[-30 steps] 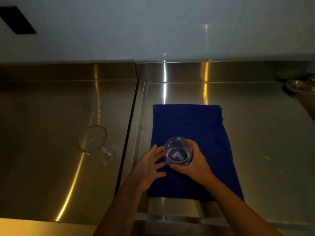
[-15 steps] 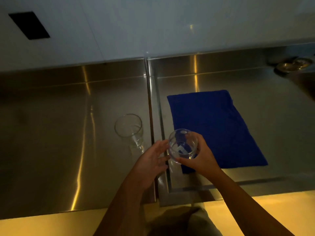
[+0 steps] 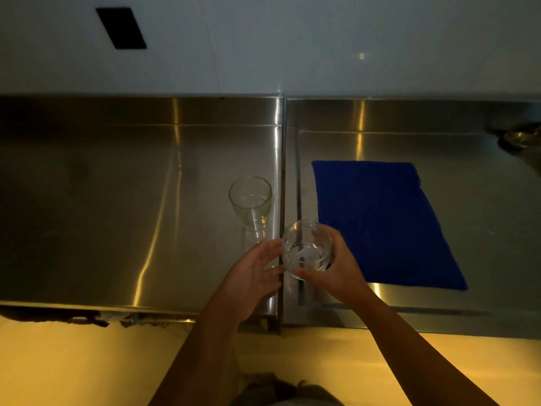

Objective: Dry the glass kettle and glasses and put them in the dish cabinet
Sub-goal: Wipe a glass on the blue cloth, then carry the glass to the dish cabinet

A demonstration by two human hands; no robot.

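Surroundings: a brushed steel worktop in two sections, joined by a straight seam that runs from the wall to the front edge. The wall is pale and smooth, with a dark rectangular plate at upper left. A blue cloth, flat, rectangular and matte, lies on the right section near the seam. A round metal item sits at the far right edge; too dim to identify. The floor below shows yellow.

Obstructions: a second glass, clear, wide at the rim and narrowing towards its base, stands upright on the left section just beside the seam, beyond my left grip.

Task item: the glass is a clear, round, short tumbler, mouth up. It sits over the seam near the front edge, just left of the cloth.

Grips: my right grip grasps the glass, thumb and fingers wrapped round its right and near wall. My left grip is released, fingers straight and spread, tips at the glass's left wall; I cannot tell whether they touch it.
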